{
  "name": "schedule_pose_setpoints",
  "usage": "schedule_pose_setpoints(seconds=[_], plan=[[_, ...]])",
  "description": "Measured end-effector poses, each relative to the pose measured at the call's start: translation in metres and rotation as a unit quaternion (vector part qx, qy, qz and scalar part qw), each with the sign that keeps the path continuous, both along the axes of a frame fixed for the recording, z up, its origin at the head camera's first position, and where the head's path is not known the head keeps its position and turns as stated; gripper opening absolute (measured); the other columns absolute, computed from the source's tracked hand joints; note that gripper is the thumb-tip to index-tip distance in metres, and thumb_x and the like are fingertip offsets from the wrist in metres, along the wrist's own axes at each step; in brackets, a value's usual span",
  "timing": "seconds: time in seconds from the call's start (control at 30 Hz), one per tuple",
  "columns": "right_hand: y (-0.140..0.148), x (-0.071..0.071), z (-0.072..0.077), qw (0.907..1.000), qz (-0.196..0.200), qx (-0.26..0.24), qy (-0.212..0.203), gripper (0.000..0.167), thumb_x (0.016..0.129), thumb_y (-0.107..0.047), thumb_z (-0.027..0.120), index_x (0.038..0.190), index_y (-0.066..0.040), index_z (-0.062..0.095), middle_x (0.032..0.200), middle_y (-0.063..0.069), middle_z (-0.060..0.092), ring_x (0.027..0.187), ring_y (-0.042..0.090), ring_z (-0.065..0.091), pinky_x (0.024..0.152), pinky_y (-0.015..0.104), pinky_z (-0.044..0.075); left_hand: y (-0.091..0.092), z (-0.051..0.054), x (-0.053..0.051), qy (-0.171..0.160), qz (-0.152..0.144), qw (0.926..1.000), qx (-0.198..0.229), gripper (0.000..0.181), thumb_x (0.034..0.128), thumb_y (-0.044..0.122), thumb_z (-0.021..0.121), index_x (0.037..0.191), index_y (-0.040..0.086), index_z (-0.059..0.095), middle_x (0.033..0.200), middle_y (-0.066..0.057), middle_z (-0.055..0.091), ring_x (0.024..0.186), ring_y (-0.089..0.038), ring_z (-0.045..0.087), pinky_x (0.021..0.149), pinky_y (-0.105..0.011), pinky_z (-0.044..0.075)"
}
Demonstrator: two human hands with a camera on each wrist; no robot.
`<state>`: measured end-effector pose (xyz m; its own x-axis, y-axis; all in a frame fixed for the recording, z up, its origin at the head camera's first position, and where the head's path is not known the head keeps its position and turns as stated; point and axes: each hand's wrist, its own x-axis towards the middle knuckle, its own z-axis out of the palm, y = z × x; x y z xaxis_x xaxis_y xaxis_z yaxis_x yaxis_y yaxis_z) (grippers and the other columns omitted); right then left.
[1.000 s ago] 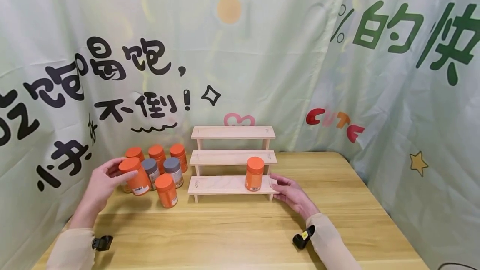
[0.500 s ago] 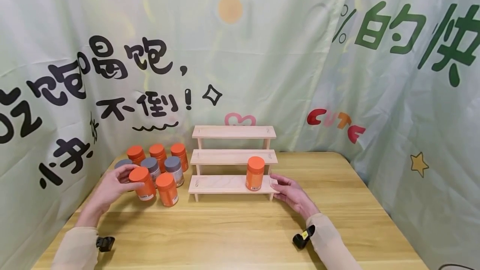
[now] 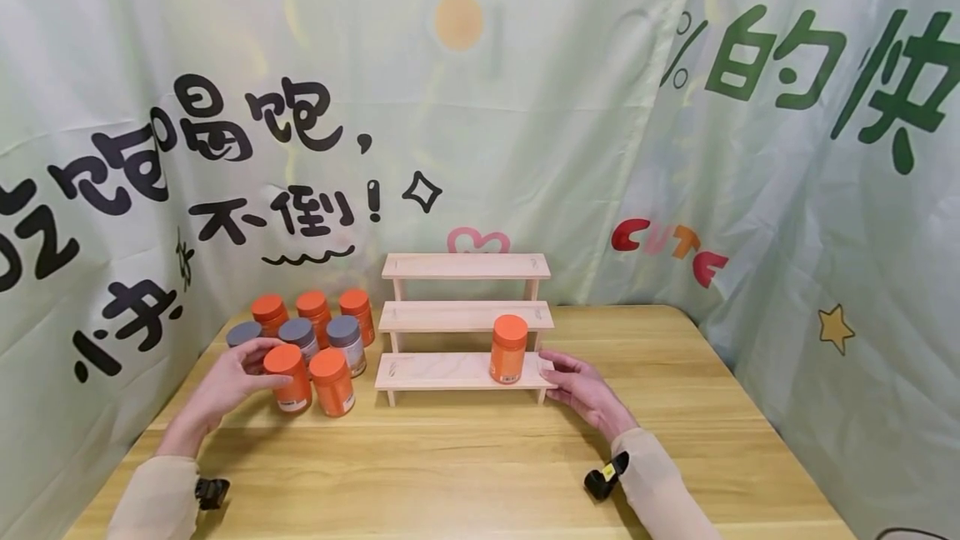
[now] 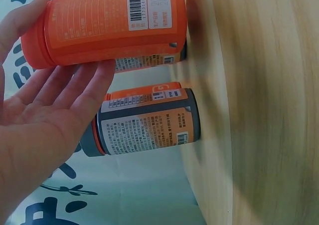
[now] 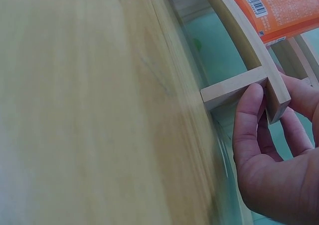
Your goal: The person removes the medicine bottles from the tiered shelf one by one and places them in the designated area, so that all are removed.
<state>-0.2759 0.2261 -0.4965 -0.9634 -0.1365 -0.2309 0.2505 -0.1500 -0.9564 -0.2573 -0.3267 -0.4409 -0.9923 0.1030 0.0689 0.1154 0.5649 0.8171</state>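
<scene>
My left hand (image 3: 234,382) holds an orange jar (image 3: 287,382) around its lid, thumb on one side and fingers on the other. The jar stands upright at the table surface, beside another orange jar (image 3: 332,386); whether its base touches the wood I cannot tell. In the left wrist view, its barcode label (image 4: 149,8) faces the camera. On the right, my right hand (image 3: 588,394) grips the right end of the lowest step of a pale wooden three-step rack (image 3: 442,369). An orange jar (image 3: 508,352) stands on that step, towards its right end.
Behind the held jar are more orange-lidded jars (image 3: 312,307) and grey-lidded jars (image 3: 345,336), grouped left of the rack. A printed cloth (image 3: 555,148) hangs behind and beside the wooden table (image 3: 480,465).
My left hand has brought the orange jar down and slightly right, to beside the front orange jar. A grey-lidded jar behind it has come into view. The right hand stays on the rack.
</scene>
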Motion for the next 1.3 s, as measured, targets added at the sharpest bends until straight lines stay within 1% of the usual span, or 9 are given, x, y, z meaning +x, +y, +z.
schedule_pose_setpoints(seconds=[0.07,0.2,0.33,0.47,0.63,0.8,1.0,1.3], plan=[[0.000,0.000,-0.001,1.0000,-0.001,-0.004,0.001,0.054,0.091,-0.005,0.068,0.141,-0.003,0.050,0.112,0.003,0.060,0.082,0.013,0.065,0.070,0.024,0.055,0.000,-0.001,-0.001,0.000,0.001,1.0000,-0.004,0.073,0.0784,0.031,0.083,0.136,0.002,0.049,0.131,-0.021,0.059,0.100,-0.004,0.060,0.080,-0.019,0.052],[0.001,-0.001,-0.003,0.9999,0.000,-0.008,0.006,0.053,0.091,-0.004,0.066,0.141,-0.001,0.049,0.111,0.004,0.060,0.081,0.012,0.065,0.068,0.022,0.055,-0.001,-0.005,-0.003,0.006,-0.002,1.0000,-0.005,0.072,0.0781,0.030,0.083,0.135,0.002,0.049,0.130,-0.021,0.060,0.098,-0.002,0.060,0.080,-0.020,0.053],[0.001,-0.002,-0.004,0.9999,0.003,-0.008,0.008,0.052,0.092,-0.003,0.065,0.141,0.000,0.049,0.110,0.004,0.060,0.081,0.012,0.065,0.068,0.022,0.055,-0.003,-0.007,-0.003,0.009,-0.005,1.0000,0.000,0.072,0.0781,0.028,0.084,0.135,0.000,0.049,0.129,-0.022,0.060,0.097,0.001,0.061,0.080,-0.020,0.053],[0.001,-0.002,-0.004,0.9999,0.005,-0.006,0.009,0.053,0.092,-0.004,0.065,0.142,-0.001,0.048,0.110,0.004,0.060,0.081,0.012,0.065,0.068,0.022,0.055,-0.005,-0.009,-0.001,0.010,-0.002,0.9999,-0.007,0.072,0.0777,0.028,0.084,0.134,0.000,0.049,0.128,-0.023,0.060,0.096,0.000,0.060,0.080,-0.019,0.052],[0.001,-0.002,-0.003,0.9999,0.005,-0.005,0.007,0.054,0.092,-0.004,0.066,0.142,0.000,0.047,0.111,0.005,0.060,0.082,0.012,0.065,0.068,0.022,0.055,-0.009,-0.008,0.001,0.008,0.005,0.9999,-0.009,0.072,0.0773,0.028,0.084,0.133,0.000,0.050,0.128,-0.023,0.060,0.096,0.002,0.060,0.080,-0.019,0.052],[0.001,-0.001,-0.001,1.0000,0.004,-0.005,0.006,0.055,0.091,-0.005,0.066,0.143,0.000,0.047,0.112,0.006,0.060,0.082,0.013,0.065,0.068,0.022,0.055,-0.012,-0.008,0.003,0.005,0.001,1.0000,-0.006,0.072,0.0784,0.028,0.083,0.135,0.000,0.049,0.129,-0.024,0.060,0.095,0.005,0.058,0.081,-0.019,0.052],[0.002,0.000,-0.001,0.9999,0.009,-0.002,0.005,0.057,0.092,-0.006,0.066,0.144,0.000,0.044,0.113,0.006,0.060,0.081,0.012,0.065,0.069,0.022,0.055,-0.013,-0.008,0.005,-0.002,-0.003,1.0000,-0.008,0.072,0.0786,0.027,0.083,0.135,0.000,0.049,0.128,-0.023,0.061,0.096,0.006,0.059,0.081,-0.019,0.051],[0.001,0.000,-0.002,0.9999,0.009,-0.005,0.007,0.056,0.092,-0.006,0.066,0.143,0.000,0.046,0.111,0.005,0.060,0.080,0.012,0.065,0.067,0.022,0.055,-0.015,-0.006,0.007,-0.013,-0.003,0.9999,-0.010,0.075,0.0796,0.028,0.082,0.138,-0.001,0.046,0.132,-0.025,0.058,0.096,0.008,0.056,0.082,-0.018,0.050]])
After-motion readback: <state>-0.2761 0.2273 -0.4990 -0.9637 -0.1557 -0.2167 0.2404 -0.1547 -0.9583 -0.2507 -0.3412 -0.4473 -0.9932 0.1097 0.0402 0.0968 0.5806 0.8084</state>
